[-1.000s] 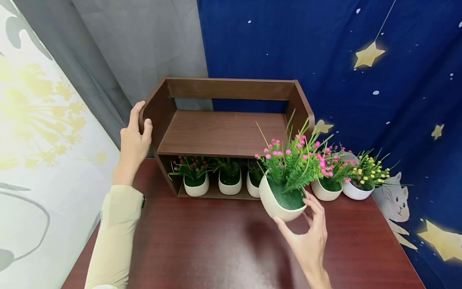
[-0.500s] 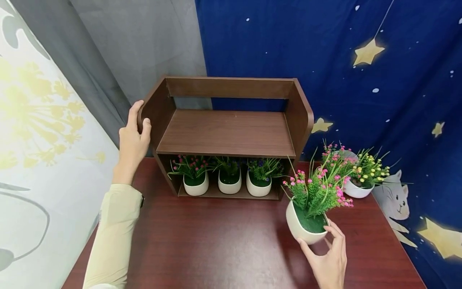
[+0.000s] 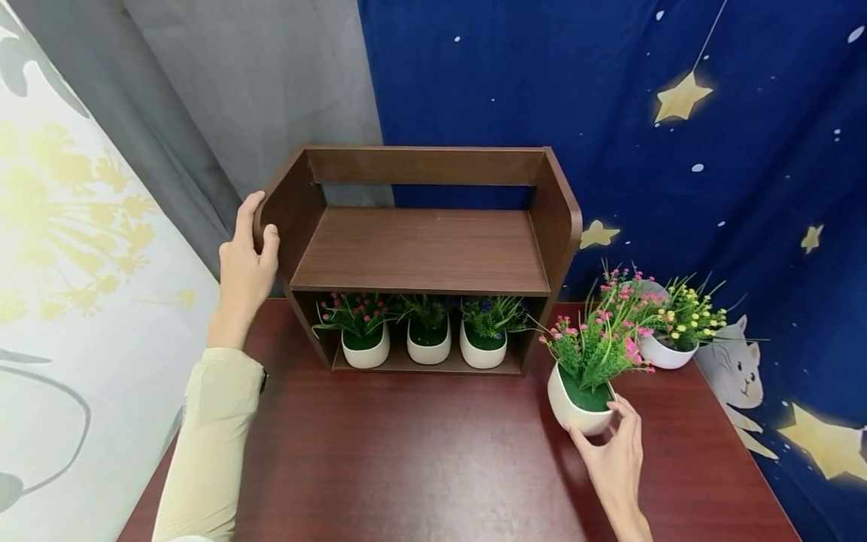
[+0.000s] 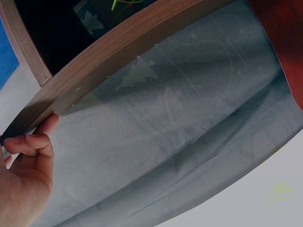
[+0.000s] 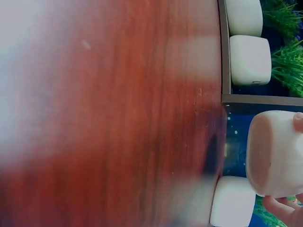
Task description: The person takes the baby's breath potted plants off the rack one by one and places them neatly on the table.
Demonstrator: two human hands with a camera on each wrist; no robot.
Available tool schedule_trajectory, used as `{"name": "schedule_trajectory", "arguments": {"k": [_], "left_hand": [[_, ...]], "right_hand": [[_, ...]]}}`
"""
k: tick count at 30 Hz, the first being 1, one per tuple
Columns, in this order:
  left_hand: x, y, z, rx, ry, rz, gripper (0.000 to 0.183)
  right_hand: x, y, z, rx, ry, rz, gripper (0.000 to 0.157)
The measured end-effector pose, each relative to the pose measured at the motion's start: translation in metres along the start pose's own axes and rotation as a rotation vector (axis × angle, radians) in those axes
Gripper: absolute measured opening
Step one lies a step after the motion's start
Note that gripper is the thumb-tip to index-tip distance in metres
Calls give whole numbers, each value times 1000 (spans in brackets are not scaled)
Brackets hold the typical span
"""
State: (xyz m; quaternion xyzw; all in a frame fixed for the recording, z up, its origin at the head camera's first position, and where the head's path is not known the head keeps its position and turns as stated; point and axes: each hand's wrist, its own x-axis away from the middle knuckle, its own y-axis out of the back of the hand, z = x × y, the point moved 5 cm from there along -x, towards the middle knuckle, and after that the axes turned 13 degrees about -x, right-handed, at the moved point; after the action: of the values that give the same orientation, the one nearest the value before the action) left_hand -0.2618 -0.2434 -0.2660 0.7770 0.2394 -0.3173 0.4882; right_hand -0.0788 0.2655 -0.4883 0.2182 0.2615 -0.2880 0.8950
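Observation:
My left hand (image 3: 244,275) grips the front edge of the left side panel of a dark brown wooden shelf (image 3: 420,252), thumb inside. In the left wrist view, its fingers curl at the panel's edge. My right hand (image 3: 616,455) pinches the rim and side of a white flowerpot (image 3: 572,406) with green leaves and pink flowers, right of the shelf. The right wrist view shows this pot's underside (image 5: 260,156), so it is off the table. Behind it, another plant with pink flowers (image 3: 626,290) shows only its top; its pot is hidden in the head view.
Three white potted plants (image 3: 429,348) stand in a row on the lower shelf level. A white pot with yellow flowers (image 3: 667,352) stands at the table's right back. Dark red tabletop (image 3: 406,459) lies in front. Grey and blue curtains (image 3: 474,75) hang behind.
The held flowerpot has moved right and nearer to me, away from the shelf's front, then slightly back and more upright. The left hand has kept its grip on the shelf.

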Motion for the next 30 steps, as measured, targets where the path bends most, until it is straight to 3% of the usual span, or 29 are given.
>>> {"name": "schedule_trajectory", "arguments": {"k": [15, 30], "left_hand": [[-1, 0, -1, 11, 1, -3, 46], [-1, -2, 0, 13, 3, -15, 46]], "right_hand": [[-40, -41, -31, 66, -61, 56, 69], [-60, -76, -50, 70, -84, 53, 67]]}}
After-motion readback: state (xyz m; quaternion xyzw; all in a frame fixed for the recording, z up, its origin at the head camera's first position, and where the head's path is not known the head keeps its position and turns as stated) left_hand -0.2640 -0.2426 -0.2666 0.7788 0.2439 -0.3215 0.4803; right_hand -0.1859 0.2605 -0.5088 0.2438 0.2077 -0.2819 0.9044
